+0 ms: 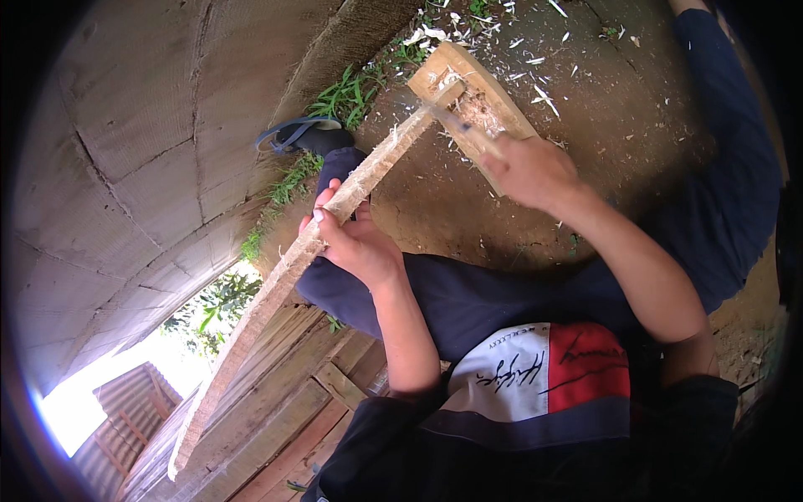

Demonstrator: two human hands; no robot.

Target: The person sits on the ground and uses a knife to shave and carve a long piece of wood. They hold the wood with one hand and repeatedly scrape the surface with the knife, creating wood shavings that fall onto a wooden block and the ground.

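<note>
My left hand (355,238) is wrapped round a long, roughly hewn wooden pole (288,259), near its middle. The pole runs slantwise from the lower left up to a wooden block (493,92), and its far end rests on that block. My right hand (535,171) is closed on the handle of a blade (452,119), which looks like a machete or large knife, slightly blurred. The blade lies against the pole close to its far end. Frayed fibres stick up along the pole's surface. Wood shavings lie in a worn hollow of the block.
Pale wood chips (544,96) are scattered over the dirt ground (619,125). A cracked concrete wall (159,125) rises on the left, with grass tufts (345,96) along its foot. My sandalled foot (314,135) is beside it. Wooden boards (293,402) stand at the lower left.
</note>
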